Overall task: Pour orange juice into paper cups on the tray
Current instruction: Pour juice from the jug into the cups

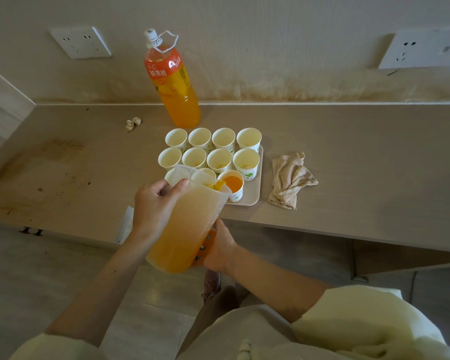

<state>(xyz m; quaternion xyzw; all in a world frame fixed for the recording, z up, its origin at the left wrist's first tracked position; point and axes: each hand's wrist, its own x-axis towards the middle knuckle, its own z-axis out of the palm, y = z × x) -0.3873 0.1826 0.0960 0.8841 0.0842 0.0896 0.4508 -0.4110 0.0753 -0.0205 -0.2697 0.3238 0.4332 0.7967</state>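
desk: beige laminate desk (pixel 348 165), pretty stained by left edge
front edge: beige plastic tray (pixel 253 194), white paper cups (pixel 246 162)
hands: left hand (pixel 153 206), right hand (pixel 220 249) both grip clear plastic jug (pixel 190 224)

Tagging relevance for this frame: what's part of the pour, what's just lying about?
In the job: pitcher, gripped by left hand and right hand; paper cups; tray; juice bottle, standing untouched at the back.
Lying about: cloth right of the tray; crumpled scrap; two wall sockets.
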